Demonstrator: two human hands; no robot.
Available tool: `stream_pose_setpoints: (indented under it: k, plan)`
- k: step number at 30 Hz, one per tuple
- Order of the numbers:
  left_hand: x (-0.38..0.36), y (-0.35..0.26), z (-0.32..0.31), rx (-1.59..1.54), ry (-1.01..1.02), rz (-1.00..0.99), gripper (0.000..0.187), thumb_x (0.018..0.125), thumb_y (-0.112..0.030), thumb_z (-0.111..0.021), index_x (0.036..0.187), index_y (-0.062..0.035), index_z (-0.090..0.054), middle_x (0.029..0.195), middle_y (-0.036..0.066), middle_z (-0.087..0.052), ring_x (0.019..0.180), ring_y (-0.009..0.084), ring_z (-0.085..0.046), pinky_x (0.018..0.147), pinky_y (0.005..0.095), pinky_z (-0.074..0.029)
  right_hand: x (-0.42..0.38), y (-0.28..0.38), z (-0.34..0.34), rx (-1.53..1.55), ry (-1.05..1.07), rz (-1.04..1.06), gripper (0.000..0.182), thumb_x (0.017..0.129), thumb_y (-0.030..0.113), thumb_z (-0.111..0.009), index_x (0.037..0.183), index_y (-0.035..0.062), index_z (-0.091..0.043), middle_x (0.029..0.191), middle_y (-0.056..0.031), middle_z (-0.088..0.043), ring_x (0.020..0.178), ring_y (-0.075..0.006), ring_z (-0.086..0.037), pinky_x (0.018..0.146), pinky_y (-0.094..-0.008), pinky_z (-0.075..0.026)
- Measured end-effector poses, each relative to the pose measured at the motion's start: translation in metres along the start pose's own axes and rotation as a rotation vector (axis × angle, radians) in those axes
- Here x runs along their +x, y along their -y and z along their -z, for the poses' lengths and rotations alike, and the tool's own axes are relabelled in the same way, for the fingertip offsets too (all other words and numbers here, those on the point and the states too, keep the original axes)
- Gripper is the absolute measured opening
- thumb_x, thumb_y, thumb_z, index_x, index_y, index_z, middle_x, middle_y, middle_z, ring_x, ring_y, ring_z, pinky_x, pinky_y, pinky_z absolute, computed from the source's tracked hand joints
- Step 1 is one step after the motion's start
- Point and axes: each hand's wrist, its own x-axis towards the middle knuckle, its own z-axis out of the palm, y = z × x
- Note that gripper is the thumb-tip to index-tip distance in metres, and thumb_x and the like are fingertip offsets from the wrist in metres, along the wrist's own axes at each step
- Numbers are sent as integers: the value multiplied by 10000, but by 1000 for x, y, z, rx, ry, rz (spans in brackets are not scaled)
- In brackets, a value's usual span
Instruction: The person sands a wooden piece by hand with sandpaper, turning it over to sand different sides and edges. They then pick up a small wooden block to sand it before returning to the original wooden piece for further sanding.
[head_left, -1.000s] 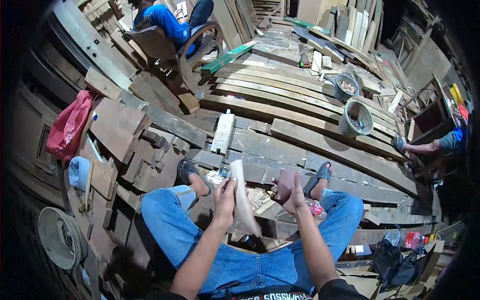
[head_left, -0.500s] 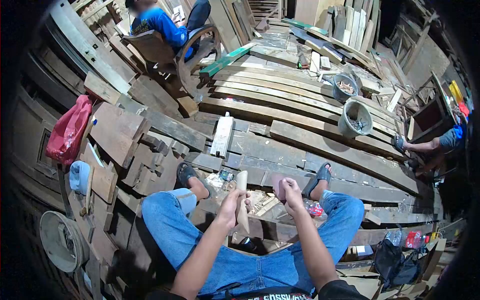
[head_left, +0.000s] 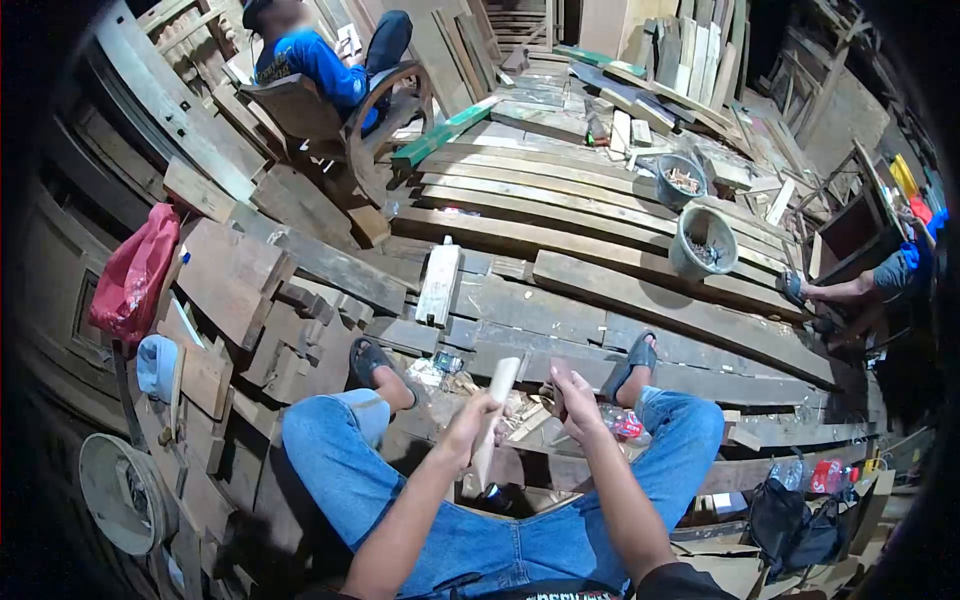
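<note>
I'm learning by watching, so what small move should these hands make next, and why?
Probably bring the brown sheet in the right hand over to the pale piece: the left hand grips that piece, and a gap shows between it and the sheet.

Blue jeans [head_left: 340,455], dark sandals [head_left: 642,354], black sleeves [head_left: 682,582]
Jeans paler in patches; sandals open-toed; forearms [head_left: 415,512] bare; pale lettering [head_left: 572,597] near the waist

no wording clearly readable, pale lettering on dark shirt hem [head_left: 568,597] cut off, yellowish print on blue shirt [head_left: 325,78] of seated person [head_left: 387,42] too small, white marks on red bottle label [head_left: 628,427] illegible
</note>
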Motion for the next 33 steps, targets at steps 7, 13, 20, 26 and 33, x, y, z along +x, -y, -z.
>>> stream_pose_setpoints:
  k: [7,13,20,26,33]
  plan:
    - [0,3,-7,-8,11,42,269,918,-216,-512,1137,-60,-533,849,13,-584,602,99,-521,517,272,-457,2,-2,10,-339,-16,106,306,953,333,-726,1039,41,-690,1070,-81,-664,905,-176,-649,731,-309,-507]
    - [4,4,-2,-35,-9,41,234,911,-208,-506,1108,-83,-519,825,2,-556,594,104,-506,530,272,-442,-21,33,11,-1322,-432,569,343,848,282,-781,1085,38,-736,1128,-166,-668,1092,-350,-607,878,-443,-492]
    - [0,2,-6,-33,-20,18,225,937,-206,-506,1127,-86,-491,859,32,-570,625,119,-546,575,299,-491,-7,27,17,-737,-112,530,306,907,213,-731,1106,-15,-685,961,-135,-726,863,-206,-690,792,-357,-540]
    - [7,0,2,-119,-21,-44,297,1018,-307,-465,1188,-72,-527,876,57,-598,642,151,-599,563,315,-527,-5,14,5,-293,171,336,270,961,160,-697,1168,-10,-660,1054,-44,-716,918,-116,-655,824,-299,-537]
    - [10,38,-27,243,-140,-437,511,1089,-229,-410,1585,-148,-312,836,34,-602,569,110,-572,485,267,-492,-2,-10,-5,-117,46,274,239,984,170,-686,1160,8,-672,1066,-58,-731,912,-123,-684,830,-299,-553]
